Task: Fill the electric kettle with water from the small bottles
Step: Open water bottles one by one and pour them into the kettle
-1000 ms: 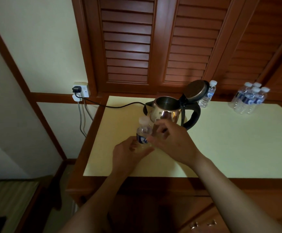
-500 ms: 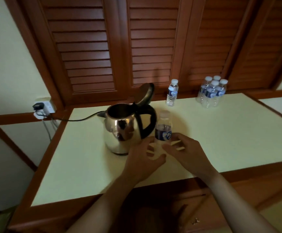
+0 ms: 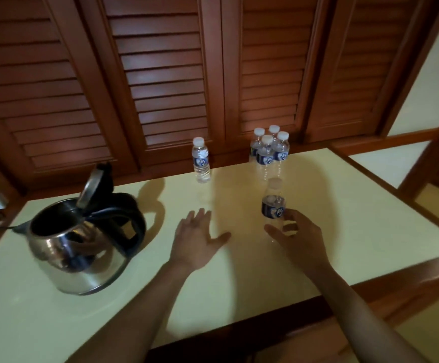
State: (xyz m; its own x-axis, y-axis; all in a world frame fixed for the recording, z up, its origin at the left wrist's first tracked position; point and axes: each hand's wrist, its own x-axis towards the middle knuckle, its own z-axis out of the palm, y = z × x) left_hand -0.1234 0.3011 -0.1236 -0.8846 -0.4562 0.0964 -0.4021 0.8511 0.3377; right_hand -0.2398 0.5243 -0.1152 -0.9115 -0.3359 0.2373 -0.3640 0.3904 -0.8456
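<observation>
The head view shows the kettle (image 3: 82,247) on the table's (image 3: 344,231) left side, lid raised; whether water is inside cannot be told. The right hand (image 3: 295,235) curls loosely around the base of a bottle (image 3: 273,205) standing upright and apparently empty. The left hand (image 3: 196,238) hovers flat, fingers spread, holding nothing. One capped bottle (image 3: 201,159) and a group of four (image 3: 269,150) wait at the back, so most pouring seems left.
</observation>
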